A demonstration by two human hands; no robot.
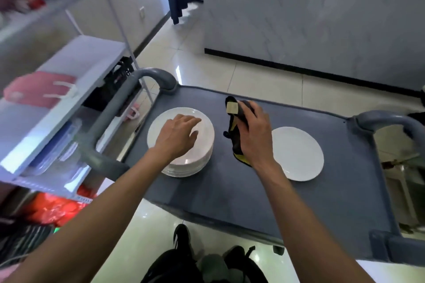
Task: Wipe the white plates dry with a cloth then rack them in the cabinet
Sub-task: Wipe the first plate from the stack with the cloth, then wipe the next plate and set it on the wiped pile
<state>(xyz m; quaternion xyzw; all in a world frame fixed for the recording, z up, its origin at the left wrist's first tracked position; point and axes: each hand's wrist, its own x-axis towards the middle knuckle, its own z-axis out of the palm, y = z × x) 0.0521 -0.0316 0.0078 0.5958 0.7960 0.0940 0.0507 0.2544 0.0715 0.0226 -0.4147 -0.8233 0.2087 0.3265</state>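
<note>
A shelf unit (69, 89) stands left of the grey cart (230, 186). The left hand (177, 138) lies spread on the plate stack (184, 163); the right hand (253, 131) grips a dark cloth (235, 135), whose tag (232, 107) is unreadable.

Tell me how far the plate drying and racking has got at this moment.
Early stage, it seems. One single white plate lies apart on the grey cart, possibly already wiped, though that cannot be confirmed. In hand: the right hand has its grip on a dark cloth with yellow trim, and the left hand rests open on the stack of white plates. Left: the stack, and all racking; no cabinet rack shows.
</note>
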